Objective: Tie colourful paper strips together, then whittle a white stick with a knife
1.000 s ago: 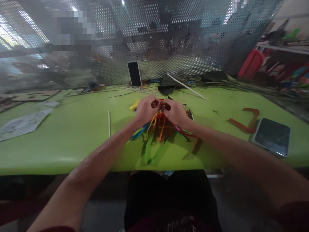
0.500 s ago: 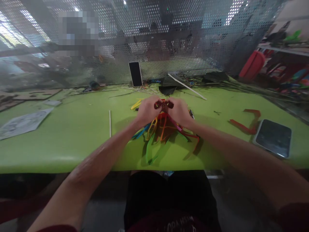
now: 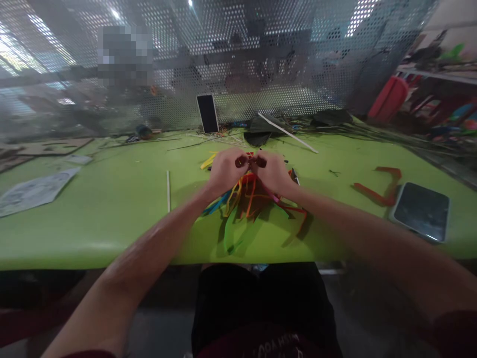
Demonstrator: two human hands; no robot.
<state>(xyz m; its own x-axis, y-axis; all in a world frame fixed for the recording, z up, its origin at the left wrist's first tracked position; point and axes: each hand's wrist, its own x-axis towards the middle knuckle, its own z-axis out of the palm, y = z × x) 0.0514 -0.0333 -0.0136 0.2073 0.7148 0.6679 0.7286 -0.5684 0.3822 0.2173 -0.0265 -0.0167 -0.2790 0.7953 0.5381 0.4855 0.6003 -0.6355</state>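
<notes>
My left hand [image 3: 228,170] and my right hand [image 3: 273,171] meet over a bundle of coloured strips [image 3: 250,196] on the green table. The fingers of both are curled into a pinch, thumbs and fingertips almost touching. Between them shows a red woven-looking piece [image 3: 250,155], partly hidden by the fingers. Orange, yellow, blue, pink and green strip ends spread out below my hands towards the table's front edge. A yellow strip [image 3: 208,160] pokes out beyond my left hand. Just past my right hand lies a slim dark and white object [image 3: 295,176], too small to name.
A phone [image 3: 421,210] lies at the right beside a bent red strip [image 3: 391,188]. Another phone [image 3: 207,114] leans on the perforated metal screen [image 3: 238,59]. A white stick [image 3: 168,191] and a paper drawing [image 3: 40,191] lie left; a long white strip [image 3: 286,132] lies behind.
Both hands stay pinched at the same place, with only a slight shift of the fingers. The whole view has moved a little.
</notes>
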